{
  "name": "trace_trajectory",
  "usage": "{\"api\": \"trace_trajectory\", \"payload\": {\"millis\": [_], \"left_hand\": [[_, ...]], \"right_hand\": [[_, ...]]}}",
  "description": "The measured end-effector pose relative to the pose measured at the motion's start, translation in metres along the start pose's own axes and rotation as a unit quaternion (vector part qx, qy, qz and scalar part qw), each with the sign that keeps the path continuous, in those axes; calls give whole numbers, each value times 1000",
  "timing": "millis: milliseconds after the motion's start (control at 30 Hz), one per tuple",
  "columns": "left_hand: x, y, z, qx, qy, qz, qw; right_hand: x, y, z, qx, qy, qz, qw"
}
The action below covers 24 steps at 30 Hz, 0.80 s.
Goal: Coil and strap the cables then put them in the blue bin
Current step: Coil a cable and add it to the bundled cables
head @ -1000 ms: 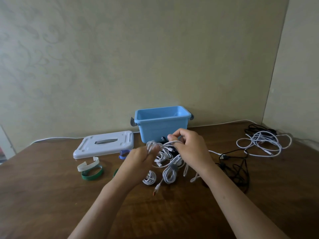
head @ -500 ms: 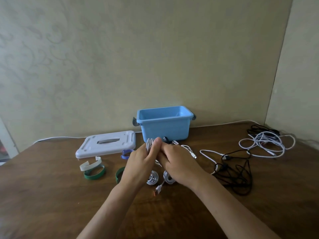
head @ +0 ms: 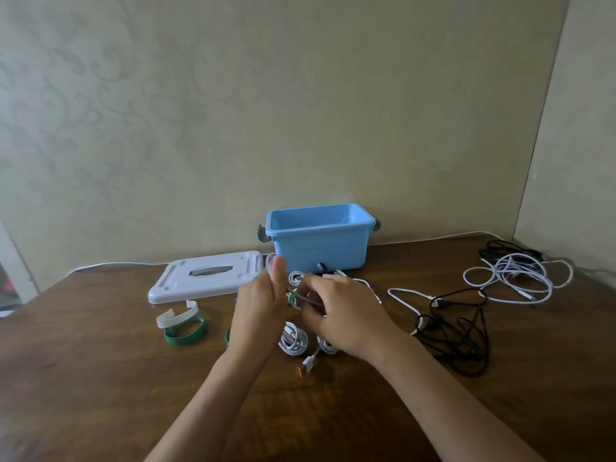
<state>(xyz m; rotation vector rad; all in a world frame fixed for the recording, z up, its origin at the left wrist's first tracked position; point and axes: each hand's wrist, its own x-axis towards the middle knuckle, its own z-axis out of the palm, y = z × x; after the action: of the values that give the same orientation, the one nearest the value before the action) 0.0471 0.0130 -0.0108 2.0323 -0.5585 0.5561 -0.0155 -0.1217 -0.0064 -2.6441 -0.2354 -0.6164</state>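
strapping step: coil held between both hands

left to right, i see the white lid [head: 206,275] flat on the wooden table [head: 100,378], with a white strap [head: 176,316] and a green strap [head: 184,331] just in front of it. my left hand [head: 260,311] is raised with the thumb up; motion blur hides the fingers, so i cannot tell whether they grip. my right hand [head: 340,315] is curled, pinching a small white cable coil [head: 296,296] with a green band at it. the coil sits between the two hands, nearer the right one; its long axis cannot be read. two finished white coils [head: 293,340] lie on the table below the hands. the blue bin [head: 320,241] stands open, directly behind the hands and apart from them, so i judge the transfer to be a short forward reach. to the right, a loose black cable [head: 460,331] and a white cable tangle [head: 513,278] remain uncoiled.
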Motion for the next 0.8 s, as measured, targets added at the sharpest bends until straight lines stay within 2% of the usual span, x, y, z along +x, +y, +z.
{"api": "trace_trajectory", "payload": {"millis": [67, 167, 333, 533, 700, 800], "left_hand": [[7, -7, -2, -15, 46, -24, 999], [14, -14, -6, -60, 76, -65, 993], [14, -13, -9, -102, 74, -99, 987], [16, -18, -6, -110, 48, -88, 989], [14, -16, 0, -122, 47, -94, 987], [13, -12, -1, -186, 42, -104, 976]], "right_hand": [[-1, 0, -2, -21, -15, 16, 1000], [-3, -1, 0, -11, -29, 13, 999], [-3, -4, 15, -19, -55, -27, 998], [-3, -11, 18, -38, -81, -18, 996], [-3, -14, 18, -51, -72, -3, 996], [0, -12, 18, -65, -90, 17, 994]]}}
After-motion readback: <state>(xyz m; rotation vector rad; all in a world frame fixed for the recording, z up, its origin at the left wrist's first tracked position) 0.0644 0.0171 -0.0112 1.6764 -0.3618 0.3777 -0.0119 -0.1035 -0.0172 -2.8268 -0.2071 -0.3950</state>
